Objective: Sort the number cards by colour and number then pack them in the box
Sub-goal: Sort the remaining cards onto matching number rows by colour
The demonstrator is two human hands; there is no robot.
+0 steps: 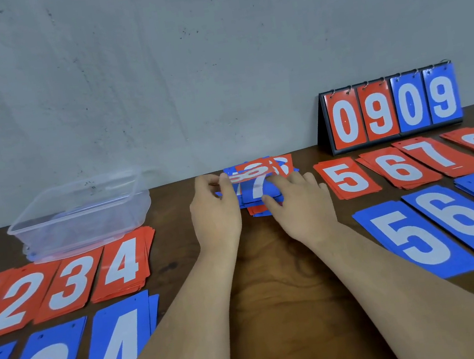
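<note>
Two hands meet over the unsorted pile [258, 210] at the far middle of the table [273, 271]. The left hand [215, 212] pinches a blurred red card [254, 171] by its left end, held just above the pile and hiding the top of a blue 7 card [257, 191]. The right hand [301, 200] rests on that 7 with relaxed, outstretched fingers, covering the pile's right side. Left of the hands lie red stacks up to the red 4 stack [121, 265], with the blue 4 stack [122, 347] nearer, its edge crossed by the left forearm. A clear box [82, 213] sits at the far left, touching the red stacks. To the right lie the red 5 stack [348, 179] and blue 5 stack [411, 240], then higher numbers, and a scoreboard [390, 110] reading 0909 stands by the wall.
</note>
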